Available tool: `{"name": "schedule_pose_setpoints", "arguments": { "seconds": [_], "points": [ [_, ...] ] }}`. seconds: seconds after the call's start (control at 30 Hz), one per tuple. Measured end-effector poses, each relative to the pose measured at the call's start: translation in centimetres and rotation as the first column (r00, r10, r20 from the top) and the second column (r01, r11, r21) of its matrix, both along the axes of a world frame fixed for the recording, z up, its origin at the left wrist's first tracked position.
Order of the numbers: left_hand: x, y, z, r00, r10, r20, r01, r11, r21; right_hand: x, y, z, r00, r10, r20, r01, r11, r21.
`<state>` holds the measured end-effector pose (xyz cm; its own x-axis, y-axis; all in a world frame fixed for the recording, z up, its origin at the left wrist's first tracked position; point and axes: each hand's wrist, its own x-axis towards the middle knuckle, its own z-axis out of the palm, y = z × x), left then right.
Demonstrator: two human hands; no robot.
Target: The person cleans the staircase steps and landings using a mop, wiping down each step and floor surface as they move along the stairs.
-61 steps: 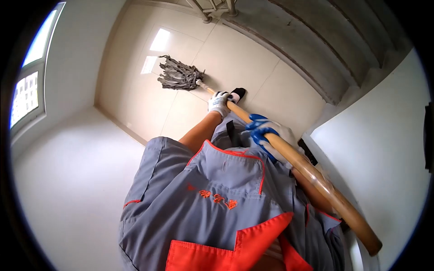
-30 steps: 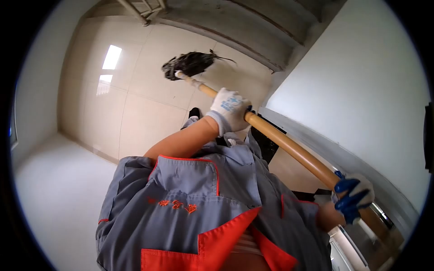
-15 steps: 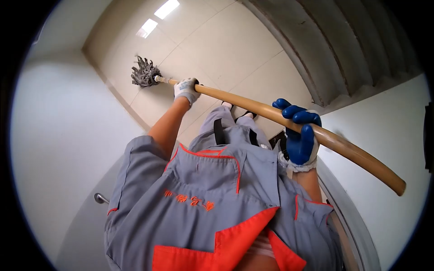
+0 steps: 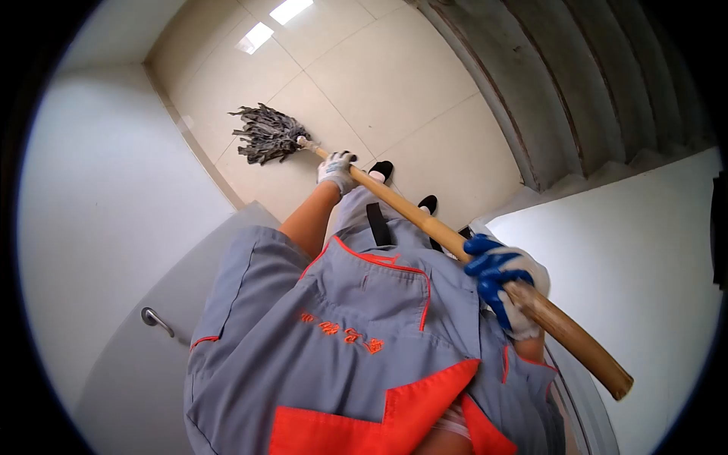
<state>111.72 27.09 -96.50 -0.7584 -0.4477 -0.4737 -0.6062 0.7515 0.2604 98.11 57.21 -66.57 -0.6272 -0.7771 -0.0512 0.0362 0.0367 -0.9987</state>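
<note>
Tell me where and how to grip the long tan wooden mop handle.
Probably the handle, at its bare middle between the white-gloved left hand and blue-gloved right hand, from above: it's slender, round and uncovered there, so a crosswise wrap should suit.

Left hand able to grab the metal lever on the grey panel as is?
Probably not: the left hand is closed round the mop pole, away from the metal lever. Were it to let go, the way looks free; only the person's own sleeve lies near.

You wear a grey uniform (image 4: 364,299) with a red collar (image 4: 326,434), red piping (image 4: 428,302) and orange embroidery (image 4: 329,328); white-and-blue gloves (image 4: 334,171) cover your hands (image 4: 511,280), above black shoes (image 4: 386,168).
</note>
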Motion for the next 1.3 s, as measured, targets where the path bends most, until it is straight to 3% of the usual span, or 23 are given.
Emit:
{"name": "schedule_pose_setpoints", "arguments": {
  "seconds": [0.03,0.17,0.27,0.37,0.43,0.47,0.57,0.67,0.7,0.87,0.97,1.0,1.1,1.13,1.17,1.23,1.27,1.3],
  "points": [
    [-0.1,0.2,-1.1,0.99,-0.09,-0.108,0.093,0.995,0.023,0.0,0.3,0.8,1.0,-0.012,0.014,0.012,1.0,0.021],
    [-4.2,4.7,2.1,0.979,-0.195,0.061,0.179,0.964,0.198,-2.8,2.5,4.9,0.994,0.084,-0.074,-0.078,0.994,0.079],
    [-7.9,9.5,3.7,0.942,-0.33,-0.066,0.335,0.903,0.269,-4.3,6.9,10.3,0.967,0.241,-0.084,-0.196,0.912,0.361],
    [-11.4,13.9,6.6,0.862,-0.422,-0.28,0.502,0.786,0.361,-3.3,7.3,17.2,0.968,0.217,-0.128,-0.142,0.89,0.433],
    [-13.6,16.2,10.4,0.788,-0.533,-0.307,0.615,0.665,0.424,-0.2,9.4,18.4,0.935,0.058,-0.35,0.057,0.949,0.309],
    [-13.6,16.0,12.0,0.79,-0.524,-0.318,0.613,0.677,0.408,0.7,9.2,18.9,0.902,-0.016,-0.431,0.118,0.97,0.212],
    [-16.3,17.2,16.6,0.747,-0.559,-0.359,0.664,0.656,0.36,0.9,6.6,21.3,0.817,-0.266,-0.511,0.194,0.962,-0.191],
    [-17.4,16.9,20.0,0.701,-0.545,-0.46,0.7,0.651,0.295,0.8,8.3,24.1,0.798,-0.249,-0.548,0.099,0.952,-0.288],
    [-17.6,16.3,21.0,0.689,-0.555,-0.466,0.709,0.65,0.274,1.2,7.5,23.8,0.771,-0.391,-0.503,0.176,0.89,-0.421],
    [-16.5,15.4,24.2,0.683,-0.59,-0.431,0.717,0.654,0.241,2.0,9.0,24.7,0.746,-0.569,-0.346,0.346,0.776,-0.528],
    [-17.2,14.4,25.0,0.679,-0.597,-0.426,0.702,0.698,0.141,1.0,12.0,22.6,0.807,-0.539,-0.241,0.261,0.691,-0.674],
    [-17.5,14.0,25.0,0.675,-0.604,-0.424,0.696,0.712,0.094,1.2,12.5,21.8,0.797,-0.583,-0.161,0.306,0.618,-0.724],
    [-18.0,11.7,24.7,0.672,-0.574,-0.469,0.625,0.778,-0.056,0.5,12.6,18.6,0.865,-0.501,-0.029,0.259,0.495,-0.829],
    [-18.0,10.8,24.2,0.691,-0.556,-0.462,0.588,0.804,-0.086,0.3,13.4,17.2,0.768,-0.634,-0.09,0.34,0.524,-0.781],
    [-17.9,9.7,23.7,0.713,-0.543,-0.444,0.564,0.82,-0.097,-0.1,14.0,15.7,0.736,-0.676,-0.041,0.403,0.486,-0.776],
    [-17.4,7.0,21.9,0.719,-0.491,-0.492,0.474,0.864,-0.171,-0.9,13.8,12.2,0.784,-0.62,-0.042,0.399,0.555,-0.73],
    [-17.2,6.1,21.4,0.776,-0.494,-0.392,0.46,0.869,-0.184,-1.2,13.4,10.6,0.819,-0.572,-0.046,0.386,0.608,-0.694],
    [-17.4,5.1,19.7,0.779,-0.469,-0.415,0.428,0.883,-0.194,-1.7,12.6,8.8,0.851,-0.522,-0.047,0.369,0.659,-0.655]
  ]
}}
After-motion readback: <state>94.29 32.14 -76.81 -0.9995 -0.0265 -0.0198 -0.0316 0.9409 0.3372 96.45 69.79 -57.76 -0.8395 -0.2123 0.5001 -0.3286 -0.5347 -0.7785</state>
